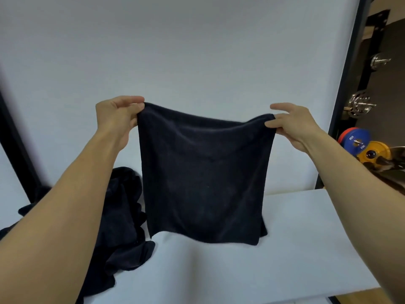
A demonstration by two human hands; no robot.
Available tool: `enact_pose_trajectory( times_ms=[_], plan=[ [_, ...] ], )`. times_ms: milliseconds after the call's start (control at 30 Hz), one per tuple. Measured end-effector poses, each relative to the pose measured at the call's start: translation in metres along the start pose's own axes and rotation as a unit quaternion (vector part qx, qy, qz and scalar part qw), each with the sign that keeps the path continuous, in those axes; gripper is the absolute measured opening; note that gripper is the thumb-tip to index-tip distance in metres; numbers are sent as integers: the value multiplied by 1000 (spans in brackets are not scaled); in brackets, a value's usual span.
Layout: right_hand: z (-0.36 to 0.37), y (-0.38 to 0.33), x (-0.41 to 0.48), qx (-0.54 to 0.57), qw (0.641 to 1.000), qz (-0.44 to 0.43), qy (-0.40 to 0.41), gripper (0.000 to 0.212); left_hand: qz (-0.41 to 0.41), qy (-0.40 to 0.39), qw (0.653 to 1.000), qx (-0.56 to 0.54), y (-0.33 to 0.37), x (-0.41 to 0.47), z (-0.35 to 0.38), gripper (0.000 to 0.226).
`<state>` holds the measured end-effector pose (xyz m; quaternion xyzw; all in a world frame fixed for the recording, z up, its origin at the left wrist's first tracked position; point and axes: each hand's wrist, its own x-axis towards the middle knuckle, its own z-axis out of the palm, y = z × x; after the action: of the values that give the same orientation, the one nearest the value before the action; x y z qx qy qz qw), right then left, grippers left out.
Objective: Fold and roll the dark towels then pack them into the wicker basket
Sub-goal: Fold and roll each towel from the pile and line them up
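A dark towel (203, 172) hangs spread out in the air above the white table (295, 233). My left hand (119, 116) pinches its top left corner. My right hand (291, 125) pinches the top right corner. The towel's lower edge hangs just over the tabletop. A heap of more dark towels (122, 216) lies crumpled on the table at the left, partly hidden behind my left forearm. No wicker basket is in view.
A white backdrop (197, 51) rises behind the table, framed by dark posts at the left and right. Beyond the right post stand a rack with chrome parts (359, 104) and coloured weight plates (361, 145). The table's near edge runs at the bottom right.
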<state>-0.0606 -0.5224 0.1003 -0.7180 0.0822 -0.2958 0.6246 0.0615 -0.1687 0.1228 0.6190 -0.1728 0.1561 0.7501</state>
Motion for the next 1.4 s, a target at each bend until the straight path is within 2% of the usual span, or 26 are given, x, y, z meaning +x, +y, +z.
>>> enact_pose_trajectory(
  times_ms=[167, 300, 367, 467, 567, 733, 800, 900, 1033, 1100, 1200, 1300, 1400],
  plan=[
    [-3, 4, 4, -114, 993, -11, 31, 17, -29, -5, 998, 58, -6, 1, -5, 12],
    [-5, 7, 9, -72, 996, -9, 52, 5, -63, -51, 995, 65, -7, 0, -12, 14],
    [-6, 7, 11, -3, 999, -2, 45, 6, -77, -94, 989, 78, -6, 0, -15, 20],
    [-14, 7, 15, 48, 999, 10, -2, 28, -42, -122, 974, 187, -14, 0, -16, 31],
    [-16, 15, 23, -49, 999, -4, -4, 41, 29, -100, 937, 333, -29, 4, -7, 28],
    [-7, 20, 45, -238, 965, -82, 74, 18, 100, -67, 893, 434, -48, 23, 21, 25],
    [-1, 15, 56, -279, 948, -121, 94, 13, 123, -32, 894, 429, -48, 35, 33, 26],
    [2, 1, 70, -278, 934, -182, 131, 12, 153, 36, 905, 394, -37, 50, 45, 26],
    [-10, -19, 72, -181, 955, -198, 127, 7, 176, 72, 923, 335, -6, 46, 50, 28],
    [-20, -24, 59, -114, 969, -195, 98, 8, 156, 58, 943, 288, 4, 35, 45, 24],
    [-33, -21, 26, -46, 982, -174, 54, 15, 110, 3, 982, 154, 11, 1, 31, 21],
    [-51, -4, -19, -6, 991, -137, -3, 14, 63, -40, 992, 102, 3, -50, 13, 25],
    [-67, 26, -69, 6, 993, -66, -98, 14, -10, -81, 994, 79, -21, -98, -17, 29]
  ],
)
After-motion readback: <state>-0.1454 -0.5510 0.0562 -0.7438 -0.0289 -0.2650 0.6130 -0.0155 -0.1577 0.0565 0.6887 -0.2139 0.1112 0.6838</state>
